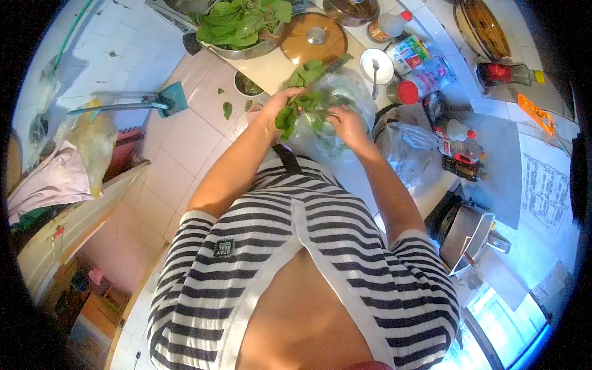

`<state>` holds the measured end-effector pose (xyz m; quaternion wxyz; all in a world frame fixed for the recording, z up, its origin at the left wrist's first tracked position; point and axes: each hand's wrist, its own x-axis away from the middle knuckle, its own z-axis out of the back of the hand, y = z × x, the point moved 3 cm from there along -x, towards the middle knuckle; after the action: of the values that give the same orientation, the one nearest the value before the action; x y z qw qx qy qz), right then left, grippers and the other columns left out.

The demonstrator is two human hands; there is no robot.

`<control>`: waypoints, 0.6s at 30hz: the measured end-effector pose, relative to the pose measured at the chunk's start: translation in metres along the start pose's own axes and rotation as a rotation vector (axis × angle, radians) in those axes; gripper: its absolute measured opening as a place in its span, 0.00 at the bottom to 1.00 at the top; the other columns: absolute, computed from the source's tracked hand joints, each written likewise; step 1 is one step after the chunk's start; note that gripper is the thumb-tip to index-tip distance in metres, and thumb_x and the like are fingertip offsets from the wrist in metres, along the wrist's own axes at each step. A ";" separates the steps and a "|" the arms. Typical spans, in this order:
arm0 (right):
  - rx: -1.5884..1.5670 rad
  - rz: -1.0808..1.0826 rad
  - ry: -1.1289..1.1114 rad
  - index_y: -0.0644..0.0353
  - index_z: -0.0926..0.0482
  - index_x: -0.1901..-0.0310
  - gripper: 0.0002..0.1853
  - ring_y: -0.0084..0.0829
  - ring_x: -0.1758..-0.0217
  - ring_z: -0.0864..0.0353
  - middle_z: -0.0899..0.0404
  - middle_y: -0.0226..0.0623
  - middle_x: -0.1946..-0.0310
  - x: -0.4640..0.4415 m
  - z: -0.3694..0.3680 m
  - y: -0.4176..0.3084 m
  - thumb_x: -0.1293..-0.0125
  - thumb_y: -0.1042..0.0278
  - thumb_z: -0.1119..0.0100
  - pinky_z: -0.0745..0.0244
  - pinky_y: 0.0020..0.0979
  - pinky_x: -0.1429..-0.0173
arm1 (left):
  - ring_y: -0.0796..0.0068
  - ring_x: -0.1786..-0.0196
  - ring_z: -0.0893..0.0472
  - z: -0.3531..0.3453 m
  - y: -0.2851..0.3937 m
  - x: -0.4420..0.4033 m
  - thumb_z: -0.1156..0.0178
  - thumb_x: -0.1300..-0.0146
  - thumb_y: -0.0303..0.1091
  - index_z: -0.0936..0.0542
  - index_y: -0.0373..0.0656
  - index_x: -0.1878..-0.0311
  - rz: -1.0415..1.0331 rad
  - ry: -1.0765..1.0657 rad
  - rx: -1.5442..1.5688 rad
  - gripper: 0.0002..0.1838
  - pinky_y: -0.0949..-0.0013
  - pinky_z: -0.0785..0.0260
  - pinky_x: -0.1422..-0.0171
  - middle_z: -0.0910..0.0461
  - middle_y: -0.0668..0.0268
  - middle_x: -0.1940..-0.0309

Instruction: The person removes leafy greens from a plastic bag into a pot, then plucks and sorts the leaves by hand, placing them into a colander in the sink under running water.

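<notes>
My left hand (280, 109) is closed around the stems of some leafy greens (306, 77), whose leaves spread above and below the fingers. On the other side of the bunch, my right hand (347, 125) has its fingertips pinched together at the leaves. Just beneath both hands lies a clear plastic bag (354, 92) with more green showing through it. A metal basin (246, 52) heaped with loose green leaves (240, 21) stands farther off. Below the counter edge, a small bin (248, 84) holds dark green scraps.
A brown lidded pot (313, 38) sits beside the basin. To the right are a white bowl (377, 66) with a fork, several bottles (422, 80) and another plastic bag (404, 151). Fallen leaves (227, 110) lie on the tiled floor near a blue dustpan (172, 100).
</notes>
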<state>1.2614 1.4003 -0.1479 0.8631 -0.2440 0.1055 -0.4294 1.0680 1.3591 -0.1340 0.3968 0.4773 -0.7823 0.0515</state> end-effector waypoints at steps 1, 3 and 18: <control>-0.138 -0.009 0.020 0.56 0.23 0.62 0.13 0.44 0.63 0.23 0.23 0.41 0.66 0.005 0.013 -0.002 0.48 0.61 0.39 0.28 0.40 0.62 | 0.80 0.78 0.23 -0.001 0.003 0.001 0.49 0.38 0.34 0.25 0.37 0.58 0.002 -0.001 0.000 0.11 0.85 0.33 0.82 0.20 0.63 0.69; -0.267 -0.099 0.026 0.58 0.22 0.61 0.14 0.43 0.63 0.23 0.22 0.41 0.65 0.013 0.043 0.002 0.46 0.60 0.39 0.29 0.38 0.61 | 0.79 0.78 0.24 0.001 0.008 0.000 0.50 0.38 0.34 0.25 0.37 0.57 0.027 -0.031 0.045 0.12 0.84 0.33 0.83 0.21 0.62 0.70; 0.159 -0.330 0.026 0.61 0.23 0.61 0.11 0.44 0.62 0.20 0.22 0.48 0.61 -0.006 -0.015 0.021 0.44 0.66 0.49 0.27 0.39 0.57 | 0.72 0.74 0.26 0.012 0.035 0.045 0.47 0.44 0.36 0.28 0.39 0.56 -0.238 0.052 -0.380 0.15 0.70 0.31 0.69 0.24 0.63 0.69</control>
<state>1.2666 1.4110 -0.1713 0.7961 -0.1834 0.0410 -0.5753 1.0228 1.3410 -0.1019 0.5029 0.4814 -0.7056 -0.1320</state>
